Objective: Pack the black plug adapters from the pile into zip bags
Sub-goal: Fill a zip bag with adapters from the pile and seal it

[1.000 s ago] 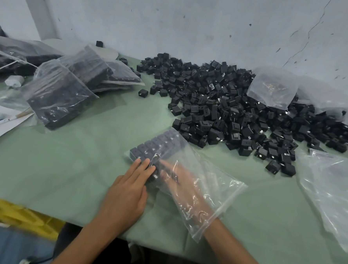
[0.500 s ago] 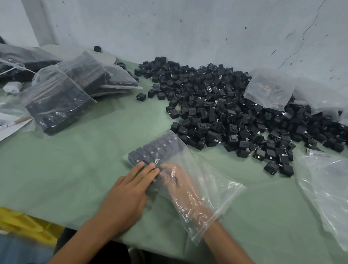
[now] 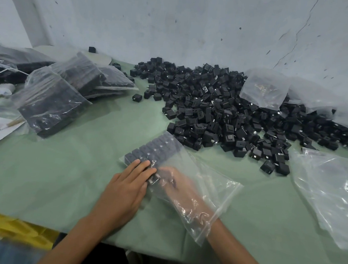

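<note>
A big pile (image 3: 231,115) of black plug adapters lies on the green table (image 3: 64,176), up against the wall (image 3: 175,30). Just in front of the pile lies a clear zip bag (image 3: 204,186). Its closed end points at the pile, and its open mouth points away from it, toward the person. Inside the bag, at the end nearest the pile, a row of adapters (image 3: 153,149) sits packed side by side.

The left hand (image 3: 124,192) lies flat in front of the pile, at the left side of the bag. Its fingers are straight and close together. The tips press on the bag from outside, right by the packed row. It holds nothing.

The right hand (image 3: 178,187) is inside the bag, in through the mouth up to the wrist. It reaches toward the pile, and its fingertips are close to the left hand's tips, with a dark adapter (image 3: 155,177) between them. The plastic makes this hand blurry, so I cannot tell if its fingers grip that adapter or only touch it.

Left of the pile are full bags (image 3: 52,102) — stuffed with adapters and leaning on each other. One lone adapter (image 3: 137,97) sits between them and the pile. On the pile's far right part rests an empty bag (image 3: 263,90). Right of the pile's front edge lie more clear bags (image 3: 328,192).
</note>
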{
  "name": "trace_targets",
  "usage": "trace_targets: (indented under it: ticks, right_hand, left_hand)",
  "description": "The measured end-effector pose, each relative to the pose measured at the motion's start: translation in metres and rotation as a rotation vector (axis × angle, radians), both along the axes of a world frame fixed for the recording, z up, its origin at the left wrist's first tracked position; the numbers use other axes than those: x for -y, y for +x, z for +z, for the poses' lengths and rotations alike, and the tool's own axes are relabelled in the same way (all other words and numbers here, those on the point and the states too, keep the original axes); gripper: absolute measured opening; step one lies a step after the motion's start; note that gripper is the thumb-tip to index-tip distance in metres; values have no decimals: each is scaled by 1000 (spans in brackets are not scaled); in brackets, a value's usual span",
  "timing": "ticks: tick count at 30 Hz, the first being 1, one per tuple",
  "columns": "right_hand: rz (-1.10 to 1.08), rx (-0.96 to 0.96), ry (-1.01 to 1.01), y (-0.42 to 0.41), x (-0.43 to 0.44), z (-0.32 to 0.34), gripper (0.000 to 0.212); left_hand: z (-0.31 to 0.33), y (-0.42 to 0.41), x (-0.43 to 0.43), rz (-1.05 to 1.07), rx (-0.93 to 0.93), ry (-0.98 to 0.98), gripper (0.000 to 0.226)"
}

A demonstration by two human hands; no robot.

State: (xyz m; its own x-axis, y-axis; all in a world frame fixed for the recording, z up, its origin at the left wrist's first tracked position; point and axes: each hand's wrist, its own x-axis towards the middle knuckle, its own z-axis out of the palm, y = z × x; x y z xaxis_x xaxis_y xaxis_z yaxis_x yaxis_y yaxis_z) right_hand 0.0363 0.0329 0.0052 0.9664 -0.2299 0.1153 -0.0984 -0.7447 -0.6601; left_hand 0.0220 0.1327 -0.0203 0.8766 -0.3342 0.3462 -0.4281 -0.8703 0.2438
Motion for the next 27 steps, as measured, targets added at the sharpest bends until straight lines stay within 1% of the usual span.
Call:
trace_targets:
  ticks: [1, 2, 3, 4, 5, 6, 7, 8, 9, 11, 13, 15, 16, 17, 19, 21, 22, 25, 27]
  right_hand:
    - [168, 15, 20, -5, 12, -3, 37]
    - [256, 39, -5, -8, 33, -7, 32]
    - [242, -19, -52, -14, 60, 2, 41]
    - [301, -81, -57, -22, 88, 5, 52]
    - [439, -171, -24, -31, 119, 8, 48]
    - [556, -186, -30, -40, 142, 5, 42]
    - [598, -191, -66, -53, 178, 12, 37]
    - [579, -177, -125, -64, 216, 19, 32]
    - [506, -151, -94, -68, 230, 21, 29]
    - [343, 6, -58, -59, 265, 30, 36]
    - [154, 92, -66, -35, 286, 29, 35]
    - [-32, 135, -163, -3, 310, 26, 26]
    - [-93, 111, -222, 12, 320, 24, 26]
    - [-124, 56, -278, 25, 328, 20, 30]
    - [-144, -114, -370, 44, 338, 11, 43]
    - [-159, -209, -370, 53, 343, 4, 50]
    - [-172, -213, -343, 55, 343, 2, 49]
    - [-181, -201, -267, 54, 342, 2, 34]
    - [-158, -143, -184, 41, 339, 4, 26]
  left_hand:
    - [0, 0, 0, 1, -4, -6, 48]
    - [-1, 0, 0, 1, -7, -8, 48]
    - [-1, 0, -1, 0, -8, -6, 48]
    - [-2, 1, -1, -2, -9, -1, 48]
    - [-3, 1, -2, -5, -10, 3, 48]
    - [-4, 2, -2, -6, -10, 6, 48]
    - [-4, 2, -2, -6, -7, 11, 48]
    - [-5, 3, -2, -8, 3, 18, 48]
    - [-6, 4, -1, -15, 15, 24, 47]
    - [-8, 5, -1, -24, 34, 13, 46]
    - [-10, 6, -3, -24, 41, -6, 45]
    - [-12, 6, -4, -26, 34, -12, 45]
    - [-13, 5, -4, -25, 25, -20, 45]
    - [-13, 6, -4, -23, 12, -34, 45]
    - [-12, 6, -2, -13, -16, -68, 46]
    - [-10, 4, -1, -7, -33, -86, 48]
    - [-9, 3, -1, -6, -37, -85, 50]
    - [-6, 1, -3, -8, -56, -72, 53]
    - [-5, 1, -4, -9, -66, -73, 55]
